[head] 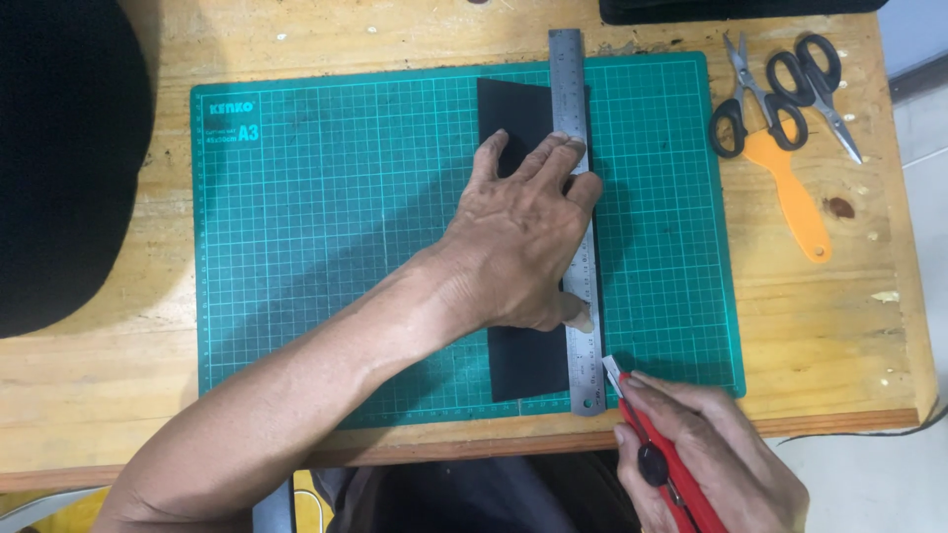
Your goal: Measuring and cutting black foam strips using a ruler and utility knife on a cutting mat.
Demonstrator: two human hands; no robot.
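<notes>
L hand flat, fingers spread, pins long steel ruler on black sheet over green cutting mat; R hand grip closed round red utility knife, blade at ruler's near end, by mat's near edge; open mat both sides.

green cutting mat with a pale grid, black sheet, silver steel ruler, red knife with black knob, orange-handled tool, black-handled scissors, pale wooden table.
</notes>
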